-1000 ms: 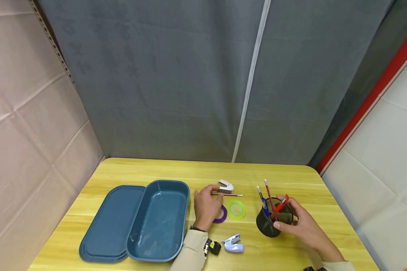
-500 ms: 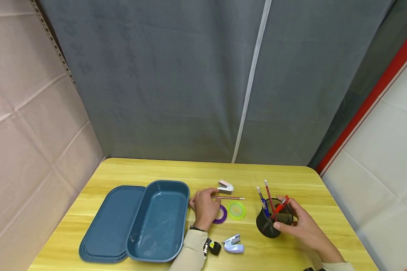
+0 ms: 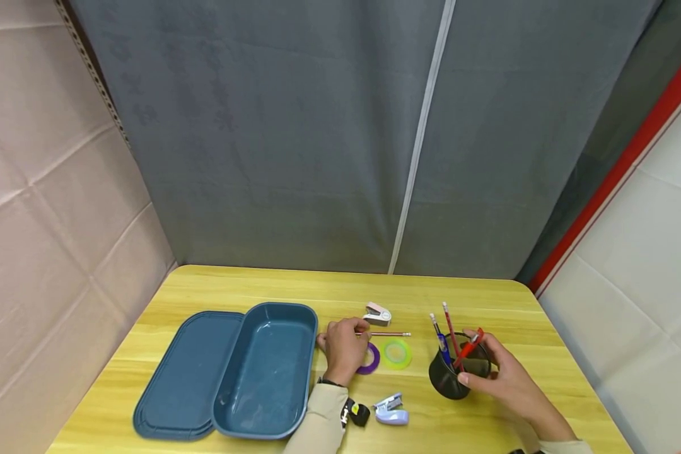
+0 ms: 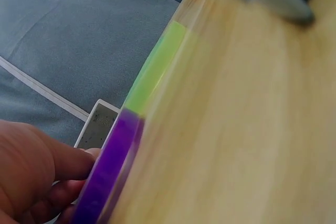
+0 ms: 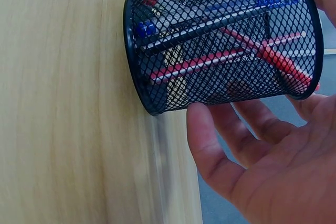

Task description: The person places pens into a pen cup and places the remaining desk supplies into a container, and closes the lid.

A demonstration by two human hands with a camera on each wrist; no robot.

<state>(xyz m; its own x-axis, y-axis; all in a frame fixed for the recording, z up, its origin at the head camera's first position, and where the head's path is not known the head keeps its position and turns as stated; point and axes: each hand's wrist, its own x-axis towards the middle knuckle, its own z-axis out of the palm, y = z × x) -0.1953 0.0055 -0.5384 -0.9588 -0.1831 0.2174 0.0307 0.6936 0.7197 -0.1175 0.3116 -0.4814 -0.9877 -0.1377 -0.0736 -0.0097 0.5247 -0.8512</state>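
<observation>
My left hand [image 3: 345, 350] is at the left end of a pencil [image 3: 390, 333] that lies on the table, its fingers curled over that end. In the left wrist view, thumb and fingers come together behind the purple tape roll [image 4: 109, 169], which hides the pencil. With my right hand [image 3: 507, 378] I hold a black mesh pen cup [image 3: 448, 378], thumb on the near side and fingers round the far side. Inside it stand a blue pen [image 3: 444, 348], a red pen [image 3: 468, 349] and pencils [image 5: 194, 66]. The cup's base seems to rest on the table.
A green tape roll [image 3: 396, 354] lies right of the purple one. Behind the pencil is a white-and-pink stapler [image 3: 377, 314]; a lilac stapler [image 3: 391, 410] lies nearer. An open blue box [image 3: 261, 378] and its lid [image 3: 181, 378] stand at the left.
The pencil has shifted slightly toward me and to the right. My left fingers have drawn in around its left end. The right hand and cup stay in place.
</observation>
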